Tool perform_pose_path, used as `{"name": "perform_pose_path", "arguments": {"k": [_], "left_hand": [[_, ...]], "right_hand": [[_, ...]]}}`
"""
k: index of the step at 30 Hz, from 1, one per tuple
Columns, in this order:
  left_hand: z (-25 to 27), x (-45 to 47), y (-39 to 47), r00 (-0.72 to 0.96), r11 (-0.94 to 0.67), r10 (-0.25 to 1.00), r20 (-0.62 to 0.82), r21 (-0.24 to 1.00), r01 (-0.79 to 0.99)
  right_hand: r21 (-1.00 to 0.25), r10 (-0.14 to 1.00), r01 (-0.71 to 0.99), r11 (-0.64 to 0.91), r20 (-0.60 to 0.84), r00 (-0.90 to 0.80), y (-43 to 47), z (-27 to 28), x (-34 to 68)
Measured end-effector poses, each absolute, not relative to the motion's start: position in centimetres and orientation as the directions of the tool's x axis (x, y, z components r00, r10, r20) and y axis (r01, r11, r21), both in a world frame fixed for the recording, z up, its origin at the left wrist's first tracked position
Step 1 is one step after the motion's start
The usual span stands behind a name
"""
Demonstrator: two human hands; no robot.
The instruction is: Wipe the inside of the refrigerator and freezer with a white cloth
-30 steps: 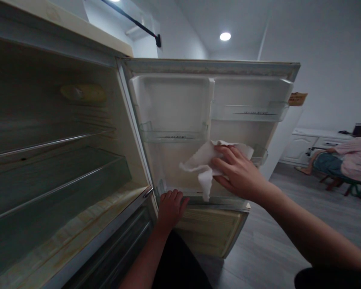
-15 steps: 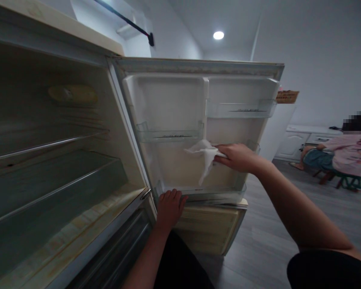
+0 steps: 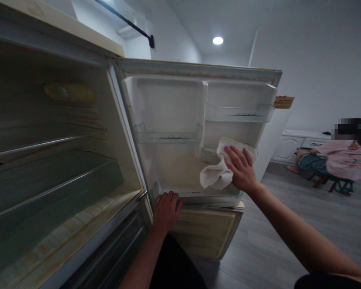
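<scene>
A white paper towel (image 3: 218,174) lies bunched under my right hand (image 3: 242,166), which presses it against the middle right door shelf (image 3: 209,155) with fingers spread over it. Part of the towel hangs loose to the left. My left hand (image 3: 167,204) rests at the left end of the bottom door shelf (image 3: 204,199), its fingers curled over the rim and its thumb out to the side. The open fridge door (image 3: 165,102) faces me, with clear shelves at several heights.
At left is the open fridge compartment (image 3: 114,116) with glass shelves (image 3: 54,168). Below the door, a lower door (image 3: 204,230) also stands open. A person in a pink top (image 3: 349,158) sits on a stool at right, near white cabinets (image 3: 289,146). A basket (image 3: 284,102) sits behind the door.
My right hand has moved right and slightly down with the paper towel, from the door's middle to the right shelf, its fingers now spread over the towel. My left hand stays at the bottom shelf.
</scene>
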State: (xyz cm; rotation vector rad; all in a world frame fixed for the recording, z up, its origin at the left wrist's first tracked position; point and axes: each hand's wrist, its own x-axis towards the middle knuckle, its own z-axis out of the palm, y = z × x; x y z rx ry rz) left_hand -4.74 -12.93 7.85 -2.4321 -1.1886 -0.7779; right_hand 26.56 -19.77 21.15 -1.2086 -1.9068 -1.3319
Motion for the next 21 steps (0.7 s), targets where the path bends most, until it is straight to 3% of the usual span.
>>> {"name": "perform_pose_path", "arguments": {"k": [7, 10, 13, 17, 18, 21], "left_hand": [[7.9, -4.9, -12.8, 0.522, -0.606, 0.616, 0.590, -0.069, 0.792], [7.9, -4.9, -12.7, 0.529, -0.610, 0.609, 0.591, -0.078, 0.789], [7.8, -4.9, -12.7, 0.525, -0.609, 0.606, 0.597, -0.075, 0.789], [7.8, -4.6, -12.7, 0.512, -0.610, 0.604, 0.610, -0.059, 0.790], [7.8, -4.5, -12.7, 0.509, -0.608, 0.607, 0.610, -0.055, 0.792], [7.9, -3.9, -12.7, 0.493, -0.599, 0.622, 0.608, -0.035, 0.800]], "right_hand": [[0.504, 0.325, 0.862, 0.065, 0.806, -0.495, -16.0, 18.5, 20.0], [0.535, 0.341, 0.843, 0.056, 0.784, -0.519, -16.0, 18.7, 21.1], [0.477, 0.253, 0.879, 0.006, 0.850, -0.462, -16.9, 18.6, 24.4], [0.284, 0.150, 0.958, -0.043, 0.950, -0.275, -17.9, 17.8, 28.9], [0.190, 0.157, 0.982, -0.016, 0.970, -0.185, -17.9, 17.5, 29.5], [-0.244, 0.205, 0.949, 0.201, 0.957, 0.203, -16.9, 16.5, 29.2]]}}
